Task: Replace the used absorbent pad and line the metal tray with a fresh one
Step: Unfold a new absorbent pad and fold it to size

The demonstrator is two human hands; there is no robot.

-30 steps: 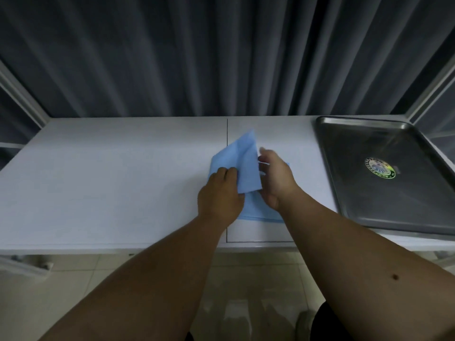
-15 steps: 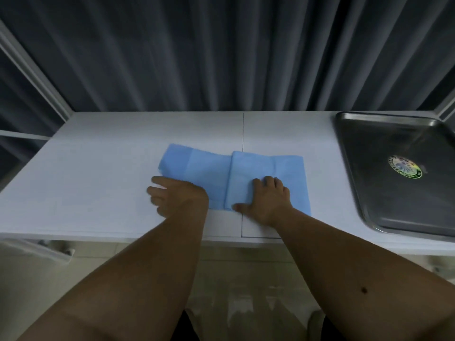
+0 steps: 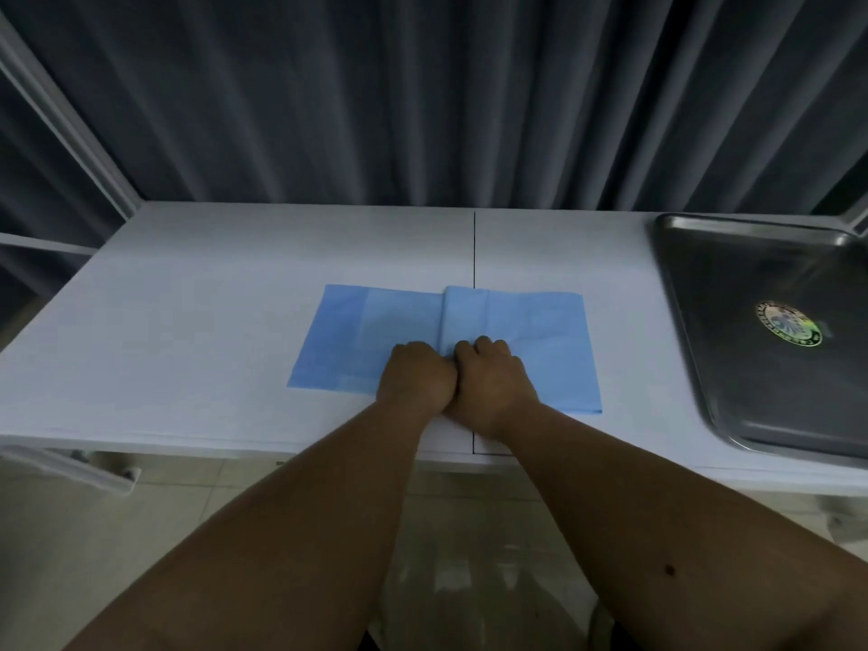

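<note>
A light blue absorbent pad [image 3: 540, 331] lies partly unfolded on the white table [image 3: 211, 298], with a raised fold running front to back across its middle. My left hand [image 3: 415, 380] and my right hand [image 3: 493, 382] are pressed side by side at the near end of that fold. Their fingers are curled onto the pad. The metal tray [image 3: 669, 293] sits at the right end of the table, apart from the pad. It is bare inside except for a round sticker [image 3: 789, 324].
A dark pleated curtain [image 3: 422, 96] hangs right behind the table. A thin seam [image 3: 474, 246] splits the tabletop near its middle. The table's front edge runs just under my wrists, with tiled floor [image 3: 70, 556] below.
The pad went from being held up and folded to lying spread across the table. My hands, flat and apart half a second ago, have come together at the middle fold with fingers curled.
</note>
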